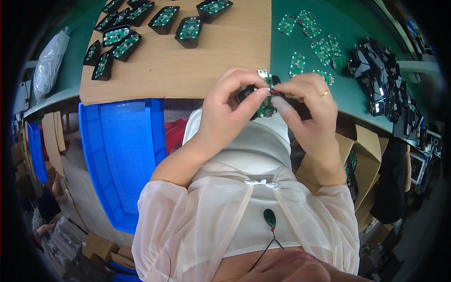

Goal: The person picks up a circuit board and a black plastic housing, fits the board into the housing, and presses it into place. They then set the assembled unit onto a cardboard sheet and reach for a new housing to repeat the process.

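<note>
Head view: observed left hand (225, 101) with a narrow grip, thumb and forefinger brought together at one end of some thin red and black wires (277, 93). Observed right hand (310, 98), wearing a gold-coloured ring (324, 93), likewise with a narrow grip, pinching the same wires from the opposite side. Cannot tell the exact contact at the fingertips, too small to resolve. Located directly beneath the fingertips a green rectangular circuit board (267, 110) with a silver metal connector (262, 73) at the far end. Located beside that board, partly hidden by the left hand, a black plastic housing (244, 95). Cannot tell the full seating of board in housing.

Found beyond the hands, on a green work surface (279, 44), a flat tan cardboard sheet (188, 70) bearing a group of black tapered housings with green boards (189, 29). Found to the right of the sheet several loose green circuit boards (297, 63), and farther right a heap of glossy black plastic shells (371, 70). Noted at far left a translucent plastic bag (50, 63). Noted nearer the body, on the left, a blue rectangular plastic crate (152, 136), and on the right an opened brown cardboard box (369, 148)
</note>
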The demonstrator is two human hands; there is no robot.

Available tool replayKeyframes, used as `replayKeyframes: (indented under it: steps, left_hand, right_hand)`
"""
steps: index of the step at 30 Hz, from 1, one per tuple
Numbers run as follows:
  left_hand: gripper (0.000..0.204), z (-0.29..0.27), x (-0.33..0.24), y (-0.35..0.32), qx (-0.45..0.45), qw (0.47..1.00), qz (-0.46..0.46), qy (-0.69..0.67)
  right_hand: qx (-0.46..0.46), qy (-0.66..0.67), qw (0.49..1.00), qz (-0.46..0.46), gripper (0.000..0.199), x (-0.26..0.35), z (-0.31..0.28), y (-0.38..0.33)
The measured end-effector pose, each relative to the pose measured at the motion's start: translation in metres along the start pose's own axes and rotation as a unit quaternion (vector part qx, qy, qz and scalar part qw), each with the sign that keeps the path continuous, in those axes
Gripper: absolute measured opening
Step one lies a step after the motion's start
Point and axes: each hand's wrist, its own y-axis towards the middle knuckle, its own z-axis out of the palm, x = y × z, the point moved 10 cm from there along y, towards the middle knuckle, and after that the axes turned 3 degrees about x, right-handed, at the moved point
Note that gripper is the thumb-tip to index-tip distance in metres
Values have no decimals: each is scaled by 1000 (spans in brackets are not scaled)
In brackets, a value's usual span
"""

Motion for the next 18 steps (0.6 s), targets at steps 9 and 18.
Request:
replayKeyframes:
  steps: [9,18]
  left_hand:
    - [12,16,33,-12,68,964,-228,-118]
    - [22,15,26,-12,54,968,-211,-122]
  right_hand:
    - [-34,99,994,9,16,-20,12,-10]
    - [0,139,990,6,18,-26,15,-7]
